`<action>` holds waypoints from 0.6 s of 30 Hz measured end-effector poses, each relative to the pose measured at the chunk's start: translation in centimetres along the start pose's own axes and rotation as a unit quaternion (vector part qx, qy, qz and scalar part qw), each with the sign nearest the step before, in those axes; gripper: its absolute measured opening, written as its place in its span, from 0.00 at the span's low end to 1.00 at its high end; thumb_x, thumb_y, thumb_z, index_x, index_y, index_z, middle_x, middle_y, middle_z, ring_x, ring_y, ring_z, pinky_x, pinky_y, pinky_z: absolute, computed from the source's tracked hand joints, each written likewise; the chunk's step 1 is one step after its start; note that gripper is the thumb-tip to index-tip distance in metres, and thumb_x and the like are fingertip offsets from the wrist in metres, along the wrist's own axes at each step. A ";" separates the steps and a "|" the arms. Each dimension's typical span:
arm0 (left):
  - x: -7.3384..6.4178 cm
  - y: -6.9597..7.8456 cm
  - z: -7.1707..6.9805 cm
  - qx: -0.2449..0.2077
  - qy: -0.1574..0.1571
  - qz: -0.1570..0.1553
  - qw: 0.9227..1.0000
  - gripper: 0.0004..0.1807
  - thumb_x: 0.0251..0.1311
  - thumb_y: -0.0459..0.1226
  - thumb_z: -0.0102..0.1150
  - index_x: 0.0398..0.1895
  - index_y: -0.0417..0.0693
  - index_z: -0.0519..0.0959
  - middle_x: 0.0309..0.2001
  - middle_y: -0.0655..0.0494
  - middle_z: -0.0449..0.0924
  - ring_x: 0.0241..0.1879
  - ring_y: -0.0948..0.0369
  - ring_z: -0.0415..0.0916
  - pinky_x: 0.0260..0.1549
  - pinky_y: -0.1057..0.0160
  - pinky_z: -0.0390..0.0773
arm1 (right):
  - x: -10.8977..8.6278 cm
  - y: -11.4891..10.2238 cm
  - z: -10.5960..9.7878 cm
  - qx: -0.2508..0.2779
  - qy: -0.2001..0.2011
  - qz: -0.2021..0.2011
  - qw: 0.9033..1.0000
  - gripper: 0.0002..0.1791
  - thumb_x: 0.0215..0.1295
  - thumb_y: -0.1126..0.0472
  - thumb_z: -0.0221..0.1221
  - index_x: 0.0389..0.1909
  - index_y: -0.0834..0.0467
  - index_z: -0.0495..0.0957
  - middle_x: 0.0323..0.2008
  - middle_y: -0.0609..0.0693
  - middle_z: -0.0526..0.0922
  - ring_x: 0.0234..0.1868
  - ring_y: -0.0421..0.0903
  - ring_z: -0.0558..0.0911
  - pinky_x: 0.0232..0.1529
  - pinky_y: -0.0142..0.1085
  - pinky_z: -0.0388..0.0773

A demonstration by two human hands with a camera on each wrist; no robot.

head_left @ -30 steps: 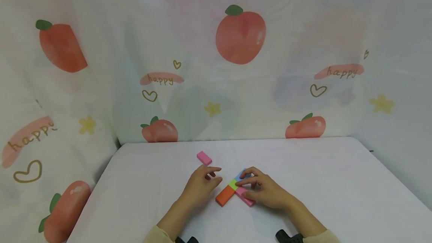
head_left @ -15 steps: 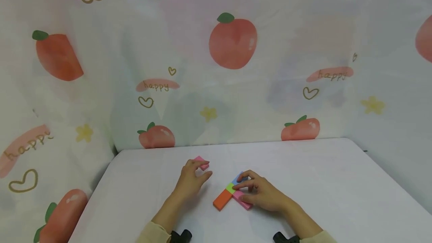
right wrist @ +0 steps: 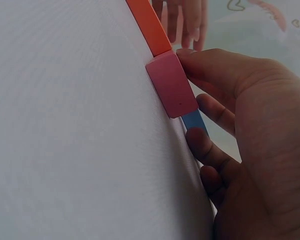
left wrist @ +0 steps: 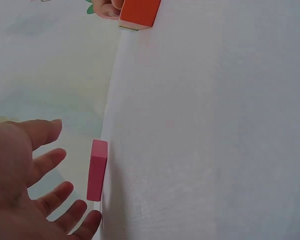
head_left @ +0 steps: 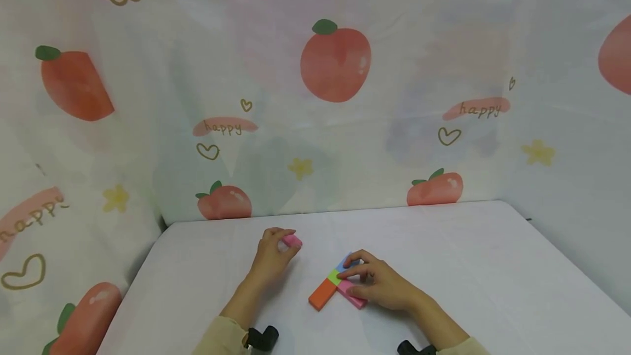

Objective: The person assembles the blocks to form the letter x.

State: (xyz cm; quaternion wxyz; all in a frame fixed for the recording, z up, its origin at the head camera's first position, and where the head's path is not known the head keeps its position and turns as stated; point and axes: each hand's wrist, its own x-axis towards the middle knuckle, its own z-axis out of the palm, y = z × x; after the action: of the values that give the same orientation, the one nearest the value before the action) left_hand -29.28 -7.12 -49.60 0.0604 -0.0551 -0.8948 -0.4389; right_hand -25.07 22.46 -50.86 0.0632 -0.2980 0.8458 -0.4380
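My left hand (head_left: 268,255) reaches around a loose pink block (head_left: 292,240) toward the back of the white table. Its thumb and fingers lie on either side of that block. In the left wrist view the fingers are spread and the pink block (left wrist: 97,170) stands just past their tips, with a gap visible. My right hand (head_left: 389,286) rests on a group of blocks, its fingertips on the green (head_left: 333,276) and blue (head_left: 341,265) ones and its thumb at a second pink block (head_left: 348,292). An orange block (head_left: 322,295) extends the row toward the near left.
White cloth covers the table (head_left: 443,245). A fruit-patterned curtain (head_left: 276,59) rises behind it and along the sides. Dark wrist mounts (head_left: 263,338) sit at the cuffs of both sleeves.
My left hand has moved away from the block group, left and back, to the loose pink block. The right hand has stayed on the joined blocks. The head view has shifted slightly.
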 end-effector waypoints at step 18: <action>2.3 -1.5 0.8 0.052 -0.006 -0.008 0.999 0.18 0.68 0.37 0.65 0.60 0.54 0.84 0.66 0.44 0.72 0.63 0.44 0.68 0.54 0.45 0.78 | 0.0 -0.3 0.0 -0.010 0.003 0.010 1.000 0.15 0.65 0.49 0.70 0.53 0.41 0.87 0.60 0.43 0.75 0.49 0.43 0.76 0.50 0.35 0.69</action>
State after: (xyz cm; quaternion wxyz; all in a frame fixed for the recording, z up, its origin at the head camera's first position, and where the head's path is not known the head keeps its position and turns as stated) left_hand -31.80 -7.28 -50.95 0.0549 -0.0475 -0.9173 -0.3916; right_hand -24.93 22.32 -50.65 0.0618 -0.2892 0.8532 -0.4296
